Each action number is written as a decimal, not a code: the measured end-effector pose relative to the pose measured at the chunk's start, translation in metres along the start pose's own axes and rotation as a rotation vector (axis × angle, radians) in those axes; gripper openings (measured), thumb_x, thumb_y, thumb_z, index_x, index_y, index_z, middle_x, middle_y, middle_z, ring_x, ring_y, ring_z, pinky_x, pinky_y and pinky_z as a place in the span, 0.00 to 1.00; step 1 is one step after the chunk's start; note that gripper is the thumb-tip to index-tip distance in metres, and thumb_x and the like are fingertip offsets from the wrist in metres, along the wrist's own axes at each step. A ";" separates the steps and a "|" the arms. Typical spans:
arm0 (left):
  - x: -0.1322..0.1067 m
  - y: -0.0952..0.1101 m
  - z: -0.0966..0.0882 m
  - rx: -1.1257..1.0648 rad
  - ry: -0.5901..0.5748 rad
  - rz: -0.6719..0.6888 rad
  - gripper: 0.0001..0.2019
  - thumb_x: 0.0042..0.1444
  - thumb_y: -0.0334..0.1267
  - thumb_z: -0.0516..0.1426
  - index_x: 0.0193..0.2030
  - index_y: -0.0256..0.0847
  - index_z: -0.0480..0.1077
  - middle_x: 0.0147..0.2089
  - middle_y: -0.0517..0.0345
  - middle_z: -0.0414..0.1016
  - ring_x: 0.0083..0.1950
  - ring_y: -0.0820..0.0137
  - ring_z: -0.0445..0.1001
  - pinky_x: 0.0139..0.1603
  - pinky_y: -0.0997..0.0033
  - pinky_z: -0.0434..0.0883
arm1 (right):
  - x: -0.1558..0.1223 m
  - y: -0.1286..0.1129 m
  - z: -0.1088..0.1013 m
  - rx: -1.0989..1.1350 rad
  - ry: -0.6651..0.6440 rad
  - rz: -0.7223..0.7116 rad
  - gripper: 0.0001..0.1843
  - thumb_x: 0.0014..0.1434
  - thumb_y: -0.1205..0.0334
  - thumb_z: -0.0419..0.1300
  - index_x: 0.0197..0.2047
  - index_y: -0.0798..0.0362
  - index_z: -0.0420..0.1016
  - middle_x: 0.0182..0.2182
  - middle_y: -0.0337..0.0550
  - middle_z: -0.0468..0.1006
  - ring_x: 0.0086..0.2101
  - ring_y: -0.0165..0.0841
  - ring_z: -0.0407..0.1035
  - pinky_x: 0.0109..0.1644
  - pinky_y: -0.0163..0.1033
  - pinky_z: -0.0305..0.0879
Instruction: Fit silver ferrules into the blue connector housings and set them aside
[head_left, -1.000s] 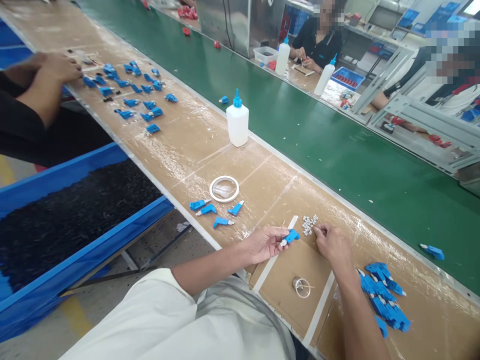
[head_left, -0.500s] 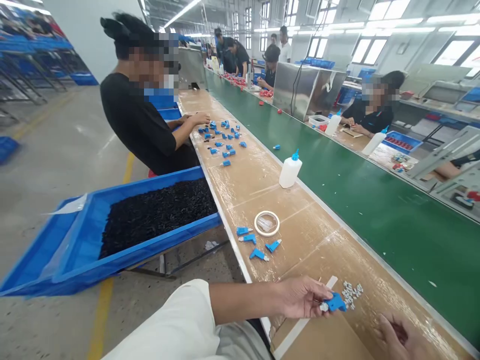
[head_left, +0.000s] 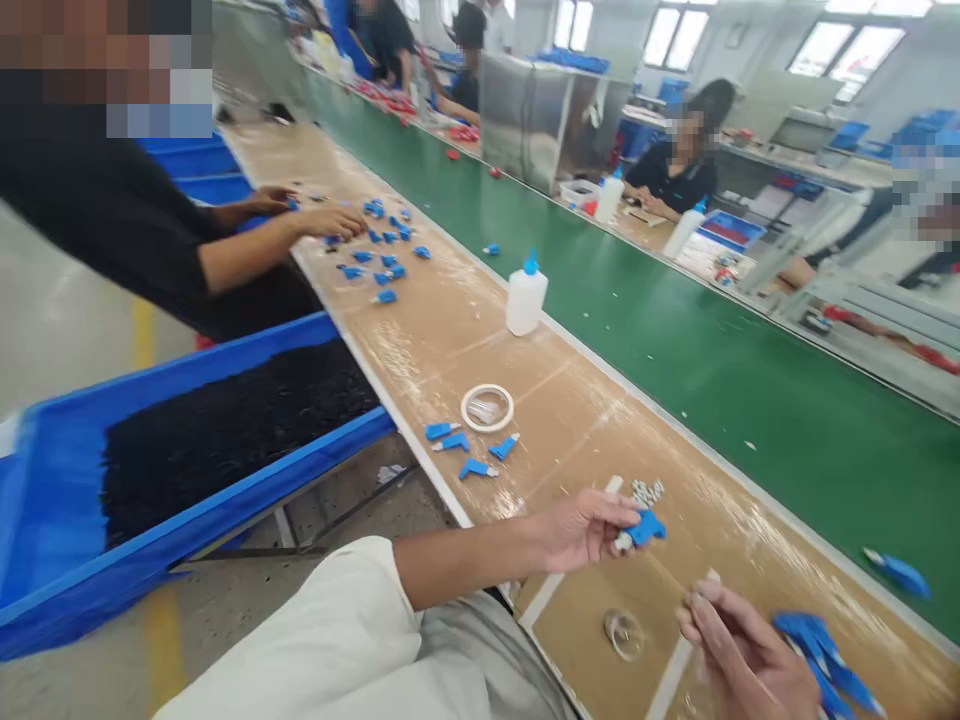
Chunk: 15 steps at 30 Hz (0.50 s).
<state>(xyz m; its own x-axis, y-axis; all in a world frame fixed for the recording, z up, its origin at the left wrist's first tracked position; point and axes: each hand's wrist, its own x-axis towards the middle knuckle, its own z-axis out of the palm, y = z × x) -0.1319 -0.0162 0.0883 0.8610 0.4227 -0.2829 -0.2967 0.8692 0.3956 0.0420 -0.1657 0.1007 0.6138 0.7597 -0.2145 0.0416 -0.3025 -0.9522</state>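
Note:
My left hand [head_left: 589,530] is closed on a blue plastic part [head_left: 649,528] with a pale tip, held above the table. Just beyond it lies a pile of small pale pieces [head_left: 646,492]. My right hand [head_left: 739,640] is lower and to the right, thumb and fingers pinched together; whatever may be between the fingertips is too small to make out. Beside that hand, at the right, several blue parts [head_left: 821,655] lie heaped. A clear ring-shaped item [head_left: 623,635] rests on the table between my hands.
Several blue parts [head_left: 478,468] lie near a tape roll [head_left: 487,408]. A white bottle [head_left: 526,298] stands by the green conveyor belt [head_left: 637,340], which carries another blue part [head_left: 896,572]. Left, a blue bin [head_left: 52,560] holds black pieces. A co-worker's hands [head_left: 330,220] handle parts.
The view has swung right and down, bringing the heaped blue parts and clear ring into sight. My right hand's fingers have come together in a pinch. My left hand keeps its blue part.

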 end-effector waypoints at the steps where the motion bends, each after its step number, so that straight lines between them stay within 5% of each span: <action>1: -0.003 -0.002 0.002 0.009 0.010 0.020 0.14 0.46 0.34 0.69 0.40 0.31 0.76 0.33 0.54 0.76 0.27 0.79 0.71 0.29 0.81 0.67 | -0.011 -0.006 0.007 0.029 0.017 -0.029 0.23 0.41 0.47 0.77 0.37 0.52 0.84 0.32 0.50 0.85 0.31 0.46 0.82 0.35 0.44 0.82; 9: -0.025 -0.018 0.017 0.150 -0.013 0.073 0.26 0.41 0.45 0.75 0.43 0.33 0.76 0.34 0.57 0.75 0.28 0.78 0.71 0.32 0.77 0.65 | -0.062 -0.033 0.040 0.034 0.057 -0.359 0.04 0.55 0.60 0.71 0.34 0.50 0.84 0.27 0.41 0.81 0.25 0.32 0.76 0.29 0.35 0.77; 15: -0.028 -0.025 0.021 0.158 0.017 0.069 0.28 0.39 0.47 0.75 0.44 0.34 0.76 0.36 0.56 0.75 0.31 0.76 0.72 0.31 0.76 0.64 | -0.064 -0.034 0.047 0.045 0.138 -0.317 0.07 0.51 0.59 0.73 0.31 0.52 0.82 0.24 0.40 0.81 0.21 0.34 0.76 0.26 0.37 0.77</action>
<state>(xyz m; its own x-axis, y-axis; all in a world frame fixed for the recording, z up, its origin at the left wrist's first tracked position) -0.1402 -0.0554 0.1043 0.8331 0.4857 -0.2648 -0.2853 0.7874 0.5465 -0.0354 -0.1767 0.1365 0.6770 0.7258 0.1218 0.2141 -0.0359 -0.9762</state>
